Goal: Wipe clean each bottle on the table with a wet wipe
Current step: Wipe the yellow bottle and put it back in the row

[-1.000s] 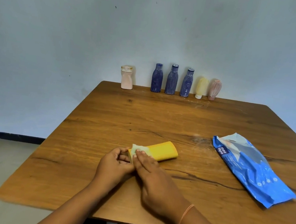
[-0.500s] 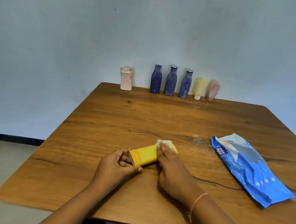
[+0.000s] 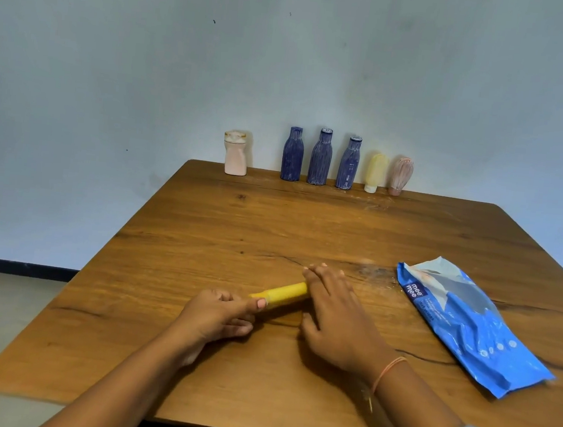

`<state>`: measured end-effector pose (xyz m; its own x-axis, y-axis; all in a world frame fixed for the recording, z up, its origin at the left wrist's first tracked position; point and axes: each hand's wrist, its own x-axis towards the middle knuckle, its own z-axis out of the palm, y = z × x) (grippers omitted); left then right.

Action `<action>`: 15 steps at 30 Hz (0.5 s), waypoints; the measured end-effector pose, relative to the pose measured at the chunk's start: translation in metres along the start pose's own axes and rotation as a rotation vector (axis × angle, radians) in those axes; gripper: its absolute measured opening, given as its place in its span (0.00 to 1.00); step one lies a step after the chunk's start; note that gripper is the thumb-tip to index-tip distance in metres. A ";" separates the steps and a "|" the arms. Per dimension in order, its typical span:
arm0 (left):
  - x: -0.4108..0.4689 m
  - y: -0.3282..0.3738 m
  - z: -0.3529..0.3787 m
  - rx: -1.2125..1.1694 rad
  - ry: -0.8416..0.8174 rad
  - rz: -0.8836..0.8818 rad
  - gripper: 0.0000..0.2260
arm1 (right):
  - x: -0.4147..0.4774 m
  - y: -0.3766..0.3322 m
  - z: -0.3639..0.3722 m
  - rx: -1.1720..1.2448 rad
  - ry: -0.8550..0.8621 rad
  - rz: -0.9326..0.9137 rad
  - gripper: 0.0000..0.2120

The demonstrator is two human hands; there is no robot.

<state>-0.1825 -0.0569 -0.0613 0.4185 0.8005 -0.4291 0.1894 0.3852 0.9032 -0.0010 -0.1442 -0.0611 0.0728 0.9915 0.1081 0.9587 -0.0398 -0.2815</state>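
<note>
The yellow bottle [image 3: 283, 292] lies on its side near the front middle of the wooden table [image 3: 237, 226], a smooth, slim plastic form pointing away to the right. The left hand [image 3: 219, 314] pinches its cap end with curled fingers. The right hand [image 3: 335, 315] lies over its far end, fingers straight and pressed together. To the right, a glossy, crinkled blue pack of wet wipes [image 3: 469, 324] lies flat. Along the far edge stand a squat pale pink bottle [image 3: 235, 153], three ribbed blue bottles [image 3: 320, 157], a cream tube [image 3: 375, 172] on its cap and a rounded pink tube [image 3: 400, 176]. Half a second ago the bottle showed a broader face and the wipe showed under the right fingertips; now the bottle looks narrower and the wipe is hidden.
</note>
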 end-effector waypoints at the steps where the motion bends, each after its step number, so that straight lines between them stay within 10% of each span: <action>1: -0.002 0.003 0.002 -0.037 -0.017 -0.034 0.13 | -0.001 -0.006 -0.001 0.005 -0.010 -0.017 0.32; 10: -0.008 0.004 0.007 0.039 -0.031 -0.099 0.19 | -0.003 -0.027 0.010 -0.043 0.005 -0.195 0.36; 15: -0.002 -0.007 0.003 0.363 0.167 0.158 0.16 | -0.008 -0.007 0.017 -0.104 -0.053 -0.060 0.37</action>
<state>-0.1824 -0.0627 -0.0664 0.3236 0.9114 -0.2543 0.4473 0.0894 0.8899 -0.0129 -0.1500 -0.0767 0.0023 0.9975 0.0704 0.9844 0.0101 -0.1757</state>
